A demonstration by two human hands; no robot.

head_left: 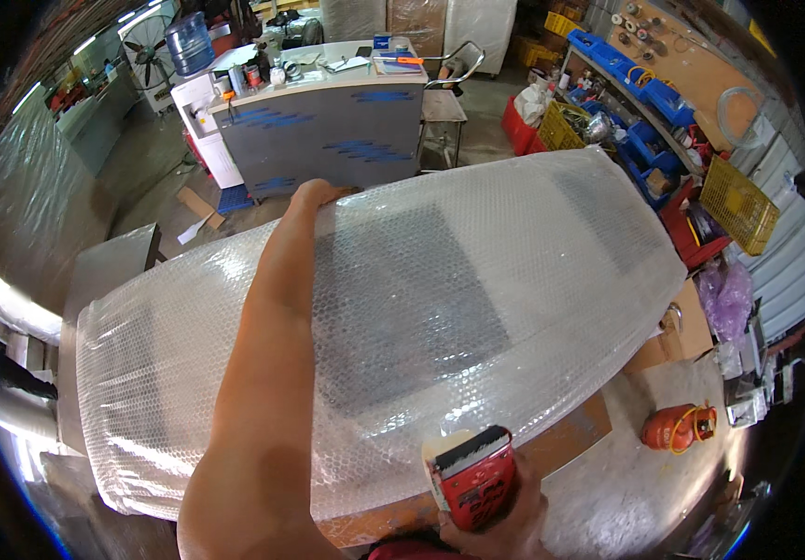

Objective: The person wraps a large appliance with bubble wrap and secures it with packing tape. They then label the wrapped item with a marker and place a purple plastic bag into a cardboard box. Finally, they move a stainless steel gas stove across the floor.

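A large flat slab-shaped item wrapped in clear bubble wrap [552,271] lies before me, with darker patches showing through the wrap. My left arm stretches across it, and my left hand [317,193] rests at its far edge. The fingers of that hand are mostly hidden over the edge, so their grip is unclear. Close to my body, at the near edge, my right hand [524,513] is closed around a red tape dispenser [482,485]. A black and silver strip runs along the dispenser's front, and a pale tape roll shows beside it.
Behind the item stands a grey counter [319,140] with tools and papers, beside a water dispenser [205,126]. Shelves with blue bins [640,79] line the right side, near a yellow crate [738,205]. An orange gas cylinder [671,427] stands on the floor.
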